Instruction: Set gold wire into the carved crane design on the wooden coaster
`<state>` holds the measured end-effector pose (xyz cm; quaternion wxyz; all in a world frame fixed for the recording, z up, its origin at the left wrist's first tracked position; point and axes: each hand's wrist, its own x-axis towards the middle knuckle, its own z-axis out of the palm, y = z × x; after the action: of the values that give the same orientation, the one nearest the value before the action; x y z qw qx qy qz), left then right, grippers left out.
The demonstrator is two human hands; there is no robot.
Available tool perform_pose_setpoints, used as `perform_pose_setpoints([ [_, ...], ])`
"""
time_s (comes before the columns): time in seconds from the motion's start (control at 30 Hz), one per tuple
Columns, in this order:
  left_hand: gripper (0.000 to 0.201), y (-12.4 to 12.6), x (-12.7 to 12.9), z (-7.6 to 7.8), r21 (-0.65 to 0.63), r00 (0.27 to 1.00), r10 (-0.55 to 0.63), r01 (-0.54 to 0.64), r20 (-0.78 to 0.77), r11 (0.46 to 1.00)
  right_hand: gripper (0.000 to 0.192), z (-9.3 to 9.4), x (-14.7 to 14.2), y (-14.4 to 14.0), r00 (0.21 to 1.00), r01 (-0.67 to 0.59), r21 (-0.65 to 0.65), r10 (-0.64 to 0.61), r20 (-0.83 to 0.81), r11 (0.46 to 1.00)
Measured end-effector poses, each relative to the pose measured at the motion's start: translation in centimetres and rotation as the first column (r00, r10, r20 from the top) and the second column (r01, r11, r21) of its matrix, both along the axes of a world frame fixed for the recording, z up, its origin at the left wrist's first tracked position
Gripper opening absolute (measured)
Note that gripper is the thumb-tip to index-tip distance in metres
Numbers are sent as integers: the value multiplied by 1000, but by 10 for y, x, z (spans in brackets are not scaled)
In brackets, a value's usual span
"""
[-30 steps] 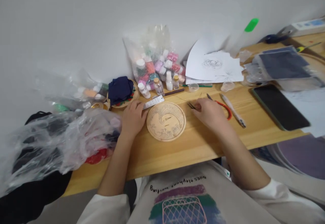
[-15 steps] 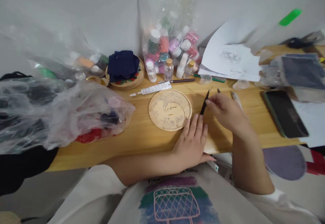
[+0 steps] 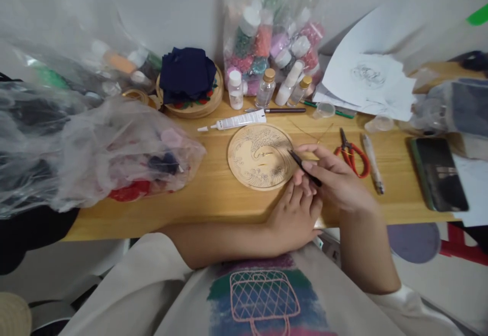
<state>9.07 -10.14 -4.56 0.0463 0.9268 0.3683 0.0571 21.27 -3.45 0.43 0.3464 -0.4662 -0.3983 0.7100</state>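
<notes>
A round wooden disc [image 3: 259,156] with an engraved wave and bird pattern lies flat on the wooden desk [image 3: 213,193]. My right hand [image 3: 335,181] grips black tweezers [image 3: 301,165], their tip pointing at the disc's right part. My left hand [image 3: 295,214] rests flat on the desk's front edge, just below the disc and under my right hand, holding nothing. A white glue tube [image 3: 236,121] lies just behind the disc.
Red-handled snips [image 3: 353,154] and a pale tool [image 3: 372,163] lie right of my hands, a dark phone [image 3: 438,173] farther right. Bags of small bottles [image 3: 274,41] stand against the wall. A crumpled plastic bag [image 3: 95,158] fills the left. Sketched papers [image 3: 366,79] lie behind.
My left hand moved from the disc's left side across to the desk's front edge. My right hand picked up the tweezers and brought their tip onto the disc.
</notes>
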Motion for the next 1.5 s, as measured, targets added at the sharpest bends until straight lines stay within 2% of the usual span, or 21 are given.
perform_pose_setpoints([
  [0.07,86,1,-1,1,10,1000,-5,5,15,1000,31,2,3,2,994,80,109,-88,72,991],
  [0.13,86,2,-4,3,12,998,-24,23,52,1000,20,7,8,5,980,139,232,-168,111,963],
  [0.2,86,2,-5,5,-6,996,-30,31,80,1000,6,14,13,9,961,165,353,-231,152,921],
  [0.27,87,1,-6,7,-34,996,-23,26,82,999,4,24,16,12,945,147,431,-255,204,890],
  [0.33,88,1,-5,9,-46,997,-23,27,79,999,21,33,17,16,956,82,453,-198,216,888],
  [0.4,86,3,-1,10,-36,995,-37,41,97,999,46,39,14,19,982,-23,473,-69,176,881],
  [0.47,83,8,5,10,-29,991,-52,56,123,998,52,41,8,24,984,-125,496,44,170,859],
  [0.53,78,15,12,9,-35,989,-60,65,135,997,35,37,0,29,972,-165,500,56,226,850],
  [0.63,70,28,20,6,-66,988,-59,69,141,995,9,26,-12,39,939,-179,524,-14,343,833],
  [0.67,68,32,21,5,-81,988,-59,71,146,994,9,22,-16,42,927,-193,550,-32,373,812],
  [0.77,65,38,23,4,-131,984,-72,94,164,987,30,10,-20,48,882,-247,619,-92,462,745],
  [0.83,61,39,23,3,-163,982,-80,108,173,981,34,4,-19,48,834,-300,631,-124,537,716],
  [0.93,56,40,23,3,-213,978,-95,134,186,968,30,-1,-16,47,772,-405,615,-107,626,676],
  [1.1,48,43,22,4,-283,971,-115,173,207,943,13,-3,-14,48,743,-526,582,3,669,620],
  [1.2,43,44,21,4,-287,968,-114,177,224,941,15,-4,-12,51,709,-575,541,44,704,614],
  [1.27,41,43,20,2,-279,964,-108,176,244,944,15,-5,-11,52,699,-582,504,77,711,638],
  [1.4,40,42,19,0,-236,958,-102,167,267,957,10,-5,-8,52,730,-535,456,118,673,712],
  [1.5,40,42,19,1,-234,962,-114,174,247,957,10,-4,-7,52,762,-519,474,133,634,711],
])
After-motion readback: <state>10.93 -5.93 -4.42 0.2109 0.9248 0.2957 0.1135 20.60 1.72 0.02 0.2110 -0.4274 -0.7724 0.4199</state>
